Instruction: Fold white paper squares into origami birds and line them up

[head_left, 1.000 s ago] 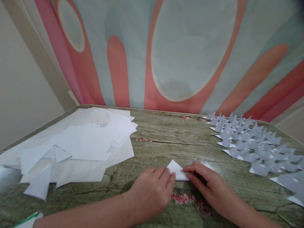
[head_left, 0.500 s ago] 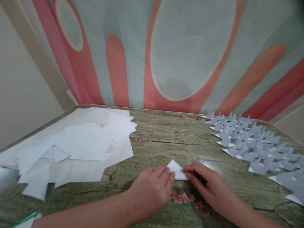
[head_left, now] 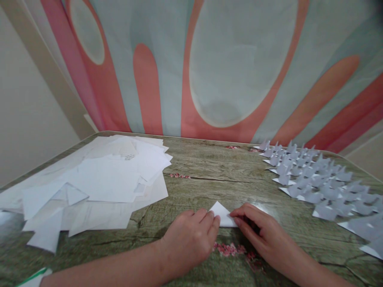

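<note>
A small white folded paper triangle (head_left: 222, 215) lies on the table between my hands, its peak pointing away from me. My left hand (head_left: 193, 235) has its fingers curled over the triangle's left side; its thumb is hidden. At the right corner, my right hand (head_left: 260, 229) pinches the paper between thumb and forefinger. The paper's lower edge rests close to the wood-patterned surface.
A spread heap of white paper sheets (head_left: 104, 179) covers the left of the table (head_left: 203, 187), with cut scraps (head_left: 49, 231) at its near edge. Rows of folded paper figures (head_left: 323, 179) stand on the right. Behind rises a patterned wall covering (head_left: 239, 71).
</note>
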Demonstrator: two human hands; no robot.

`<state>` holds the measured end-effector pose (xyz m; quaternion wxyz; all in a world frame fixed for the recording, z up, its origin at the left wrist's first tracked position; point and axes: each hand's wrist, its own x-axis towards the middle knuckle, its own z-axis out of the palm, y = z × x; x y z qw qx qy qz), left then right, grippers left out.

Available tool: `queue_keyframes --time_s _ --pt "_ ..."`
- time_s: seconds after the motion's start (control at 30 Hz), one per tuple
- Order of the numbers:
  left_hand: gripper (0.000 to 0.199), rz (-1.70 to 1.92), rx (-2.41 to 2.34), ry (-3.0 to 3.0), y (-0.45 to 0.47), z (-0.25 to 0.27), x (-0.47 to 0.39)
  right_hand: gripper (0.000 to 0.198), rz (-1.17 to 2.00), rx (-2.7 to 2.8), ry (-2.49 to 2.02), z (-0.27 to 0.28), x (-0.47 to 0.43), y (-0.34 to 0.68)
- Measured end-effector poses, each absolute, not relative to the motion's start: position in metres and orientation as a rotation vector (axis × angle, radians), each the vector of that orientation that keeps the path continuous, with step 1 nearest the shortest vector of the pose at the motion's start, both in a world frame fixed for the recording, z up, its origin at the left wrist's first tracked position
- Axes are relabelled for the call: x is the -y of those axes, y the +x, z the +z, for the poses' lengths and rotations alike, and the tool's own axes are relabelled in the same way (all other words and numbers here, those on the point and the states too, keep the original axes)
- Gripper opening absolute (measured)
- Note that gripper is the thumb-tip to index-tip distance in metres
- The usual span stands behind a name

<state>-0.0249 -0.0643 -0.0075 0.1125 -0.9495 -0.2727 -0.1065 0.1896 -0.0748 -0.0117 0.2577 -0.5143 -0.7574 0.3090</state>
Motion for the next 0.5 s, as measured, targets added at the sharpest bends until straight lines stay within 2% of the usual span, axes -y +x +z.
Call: queue_keyframes --time_s 0.3,0.5 --pt "0.026 -0.266 0.874 -2.841 -0.025 -0.003 0.066 0.019 0.872 2.078 -1.363 -0.022 0.075 0.193" --pt "0.056 -0.425 1.102 -2.897 -0.025 0.007 0.065 0.03 0.77 2.033 -1.38 -0.035 0.078 0.2"
